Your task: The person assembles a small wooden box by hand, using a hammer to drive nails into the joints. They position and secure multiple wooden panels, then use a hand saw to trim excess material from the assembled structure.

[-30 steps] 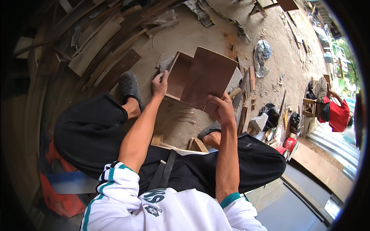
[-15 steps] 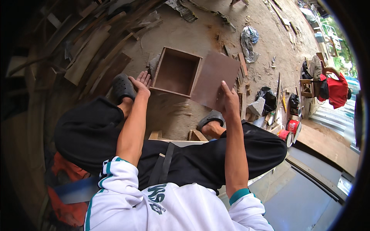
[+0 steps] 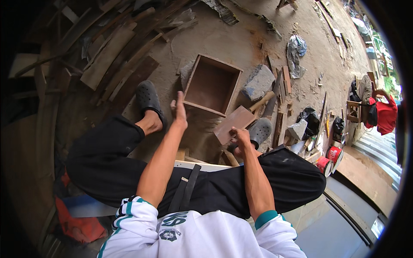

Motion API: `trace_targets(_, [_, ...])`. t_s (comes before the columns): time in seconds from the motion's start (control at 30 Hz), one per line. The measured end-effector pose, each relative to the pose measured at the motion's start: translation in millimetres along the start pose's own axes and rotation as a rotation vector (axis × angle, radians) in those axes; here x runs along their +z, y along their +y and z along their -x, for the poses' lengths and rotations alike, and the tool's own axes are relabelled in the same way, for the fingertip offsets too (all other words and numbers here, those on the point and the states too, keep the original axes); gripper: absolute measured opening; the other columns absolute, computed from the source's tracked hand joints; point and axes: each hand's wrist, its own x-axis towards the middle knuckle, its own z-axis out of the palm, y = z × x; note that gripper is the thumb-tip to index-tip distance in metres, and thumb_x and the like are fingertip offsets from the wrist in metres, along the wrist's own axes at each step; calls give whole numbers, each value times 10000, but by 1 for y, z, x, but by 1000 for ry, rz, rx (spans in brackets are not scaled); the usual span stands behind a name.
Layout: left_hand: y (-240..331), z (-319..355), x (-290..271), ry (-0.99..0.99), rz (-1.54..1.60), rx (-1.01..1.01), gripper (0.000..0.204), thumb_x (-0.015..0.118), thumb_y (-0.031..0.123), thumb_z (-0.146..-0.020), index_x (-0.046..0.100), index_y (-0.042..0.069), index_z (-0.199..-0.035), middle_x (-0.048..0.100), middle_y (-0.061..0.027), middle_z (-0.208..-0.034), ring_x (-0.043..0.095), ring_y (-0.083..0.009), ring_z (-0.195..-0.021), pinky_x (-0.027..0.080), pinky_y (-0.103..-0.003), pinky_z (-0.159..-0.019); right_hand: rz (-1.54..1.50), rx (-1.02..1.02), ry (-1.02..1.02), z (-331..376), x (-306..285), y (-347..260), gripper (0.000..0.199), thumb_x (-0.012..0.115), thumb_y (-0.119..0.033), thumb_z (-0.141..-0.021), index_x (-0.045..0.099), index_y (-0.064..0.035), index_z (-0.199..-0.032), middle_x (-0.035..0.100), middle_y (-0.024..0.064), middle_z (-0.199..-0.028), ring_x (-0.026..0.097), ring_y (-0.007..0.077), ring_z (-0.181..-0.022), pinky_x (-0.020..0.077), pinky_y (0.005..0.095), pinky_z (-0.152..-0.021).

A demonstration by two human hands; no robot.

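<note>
While the right hand [image 3: 241,138] clamped its fingers on a thin brown rectangular wooden panel [image 3: 232,123], the left hand [image 3: 179,113] held its fingers loosely extended beside an open, brown, square wooden box [image 3: 213,87] between rough grey stones [image 3: 259,81]. Dark-green lettering [image 3: 175,220] marked the white cloth shirt [image 3: 211,236]; red cylindrical cans [image 3: 334,154] bore pale print.

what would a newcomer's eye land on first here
Probably the open brown wooden box near the middle, with the left hand close by its lower left corner. Next comes the brown panel in the right hand, below and right of the box. Then a person in bright red at the far right.
</note>
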Motion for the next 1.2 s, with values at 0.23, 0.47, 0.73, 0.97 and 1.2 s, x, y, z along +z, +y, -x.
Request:
trace_targets(0.23, [-45,-22,21,8,-187,33,916,665,357,-777,236,-144,-1413,312,-237,-1471,324,-302,-1360,259,-358,-1123,564,-84,657,-52,4,40,561,657,-314,-880,483,60,-1260,618,217,-1118,605,380,-1042,520,448,-859])
trace_targets(0.47, [-53,-15,9,70,-166,308,843,582,146,-789,132,-111,-1454,292,-276,-1453,337,-329,-1341,253,-367,-1117,201,-388,100,-18,16,-35,841,692,-432,-836,311,26,-1429,441,314,-1370,503,455,-1207,424,399,-1015])
trace_targets(0.73, [-13,50,28,170,-288,884,894,684,207,-718,192,-22,-1429,392,-274,-1272,401,-424,-1156,313,-495,-1033,95,-528,-134,-6,70,-38,432,692,-173,-859,480,15,-1185,629,105,-967,603,193,-831,492,318,-709])
trace_targets(0.97, [37,105,31,339,-672,1393,957,772,417,-737,267,-22,-1421,348,-249,-1321,325,-401,-1247,242,-508,-1061,-181,-361,-456,35,94,-55,347,634,-127,-857,502,-13,-1157,620,56,-889,568,110,-702,448,264,-561])
trace_targets(1.2, [87,103,21,81,-724,1356,768,730,379,-824,389,39,-1422,461,-198,-1248,488,-339,-1122,403,-433,-964,-344,-113,-803,60,75,-76,269,546,-233,-945,658,-25,-1072,666,41,-974,637,143,-865,532,299,-716])
